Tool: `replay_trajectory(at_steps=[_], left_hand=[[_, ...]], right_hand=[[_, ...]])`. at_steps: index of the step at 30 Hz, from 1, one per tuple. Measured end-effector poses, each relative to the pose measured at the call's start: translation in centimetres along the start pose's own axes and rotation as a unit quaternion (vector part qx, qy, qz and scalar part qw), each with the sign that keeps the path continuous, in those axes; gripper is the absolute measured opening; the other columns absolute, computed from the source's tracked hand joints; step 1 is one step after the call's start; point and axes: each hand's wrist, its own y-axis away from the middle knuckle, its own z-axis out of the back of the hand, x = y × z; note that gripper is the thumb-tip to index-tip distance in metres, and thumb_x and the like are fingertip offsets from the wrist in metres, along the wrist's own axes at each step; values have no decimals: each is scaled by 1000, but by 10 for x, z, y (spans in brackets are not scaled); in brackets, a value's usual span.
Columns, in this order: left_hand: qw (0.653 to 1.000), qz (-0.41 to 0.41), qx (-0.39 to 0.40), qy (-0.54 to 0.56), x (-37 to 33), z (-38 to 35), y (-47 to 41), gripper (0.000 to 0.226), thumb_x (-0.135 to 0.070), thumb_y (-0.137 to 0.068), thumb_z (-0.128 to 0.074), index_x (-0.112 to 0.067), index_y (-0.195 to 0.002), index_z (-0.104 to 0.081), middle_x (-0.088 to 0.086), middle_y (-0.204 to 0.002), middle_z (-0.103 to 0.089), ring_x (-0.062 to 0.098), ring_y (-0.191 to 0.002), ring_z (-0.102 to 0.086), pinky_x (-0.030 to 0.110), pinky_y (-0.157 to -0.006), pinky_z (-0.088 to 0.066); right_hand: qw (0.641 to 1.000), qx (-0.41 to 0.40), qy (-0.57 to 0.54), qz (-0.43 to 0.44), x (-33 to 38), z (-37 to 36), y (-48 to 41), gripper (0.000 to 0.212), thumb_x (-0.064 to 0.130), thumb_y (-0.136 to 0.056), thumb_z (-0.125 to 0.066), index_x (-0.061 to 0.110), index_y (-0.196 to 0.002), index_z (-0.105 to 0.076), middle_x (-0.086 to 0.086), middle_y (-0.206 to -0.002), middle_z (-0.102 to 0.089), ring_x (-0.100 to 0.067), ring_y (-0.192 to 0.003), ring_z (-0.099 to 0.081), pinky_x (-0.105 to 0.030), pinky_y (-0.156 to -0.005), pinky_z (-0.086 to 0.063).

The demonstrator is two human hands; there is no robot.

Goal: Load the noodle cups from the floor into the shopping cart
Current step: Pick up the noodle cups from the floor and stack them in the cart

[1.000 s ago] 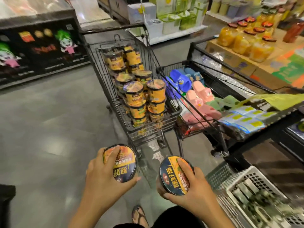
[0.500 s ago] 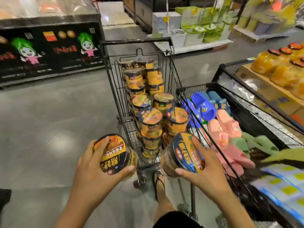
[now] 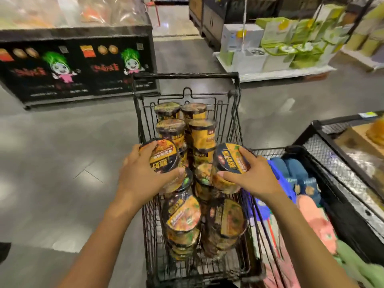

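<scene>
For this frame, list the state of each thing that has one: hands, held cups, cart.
shopping cart: partly loaded with stacked cups.
left noodle cup: lidded, tilted, above the cart.
right noodle cup: lidded, tilted, above the cart.
left hand: grips left noodle cup.
right hand: grips right noodle cup.

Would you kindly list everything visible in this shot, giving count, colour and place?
Shopping cart: one, black wire, centre.
Stacked noodle cups: many, exact count unclear, yellow and black, inside the cart.
Left-hand cup: one, yellow and black, over the cart's left side.
Right-hand cup: one, yellow and black, over the cart's right side.
Slippers: several, blue, pink and green, in the bin.
Bin: one, black, right of the cart.
Display cabinet: one, black with cartoon figures, upper left.
Boxes: several, green and white, upper right.
Floor: grey.
Left hand: grips the left-hand cup.
Right hand: grips the right-hand cup.
</scene>
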Motion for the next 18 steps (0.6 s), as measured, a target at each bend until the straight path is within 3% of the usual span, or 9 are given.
replay_trajectory(at_steps=[3,8,13,18], left_hand=[[999,22,24,-43,-10,-22,-30,114,-97,-45,-50,-38,-142,-34,2,-143,-37,30,-129,-41,52,-102,-42],[988,43,52,-141,-13,-53,-61,109,-91,-54,-54,-35,-145,-34,6,-151,-29,33,-134,-35,49,-108,-36],[981,58,74,-170,-2,-79,-67,107,-91,-55,-53,-35,-145,-35,13,-151,-28,40,-130,-37,50,-106,-37],[972,54,87,-211,-2,-85,-62,109,-93,-60,-46,-33,-149,-27,15,-157,-17,42,-137,-27,51,-110,-30]], right_hand=[[999,26,24,5,7,-7,-33,126,90,-36,-64,33,-146,-37,-6,-117,-47,-23,-112,-54,-37,-102,-44],[995,75,59,11,11,-30,-59,112,78,-52,-72,35,-147,-32,-7,-119,-40,-27,-114,-50,-33,-100,-42],[995,91,48,-2,3,-54,-66,105,74,-56,-74,36,-144,-32,-9,-124,-38,-30,-119,-47,-33,-101,-39],[994,82,73,-1,0,-60,-67,107,82,-52,-69,39,-142,-31,-8,-124,-38,-30,-115,-48,-36,-98,-43]])
